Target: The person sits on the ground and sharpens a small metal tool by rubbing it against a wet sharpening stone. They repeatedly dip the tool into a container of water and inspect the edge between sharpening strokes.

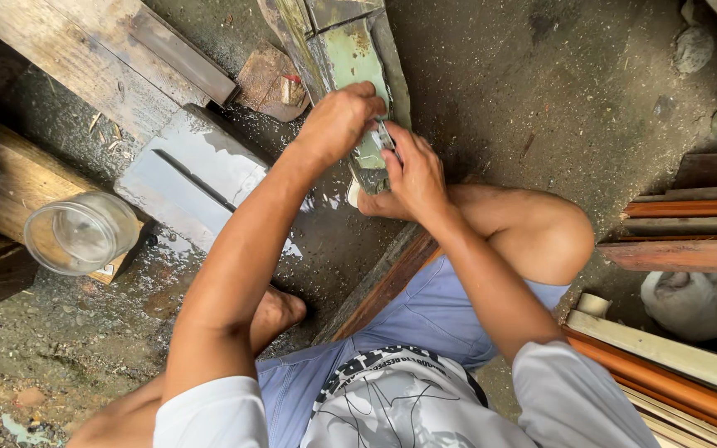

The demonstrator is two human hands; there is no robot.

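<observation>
Hands meet over a greenish stone [348, 62] that lies lengthwise on a wet board [379, 286], its far end running out of view at the top. The left hand [338, 120] is curled over the near part of the stone, fingers bent down and pressing on a small metal blade [385, 137]. The right hand [412, 178] comes in from the other side and pinches the same blade between thumb and fingers, so both hands are closed on it and touch each other. How the blade lies on the stone is hidden under the fingers.

Bare knee [541, 236] sits just beside the right hand, and a bare foot [280, 311] rests on the wet ground [524, 91] beneath the left forearm. Left of the stone lies a flat grey slab [197, 178], wet and shiny, with a dark slit across it. A clear plastic jar [80, 232] lies on its side on timber [18, 178] well left of the hands. Painted wooden strips [690, 228] are stacked at the right edge, near a stone [695, 46] on the ground.
</observation>
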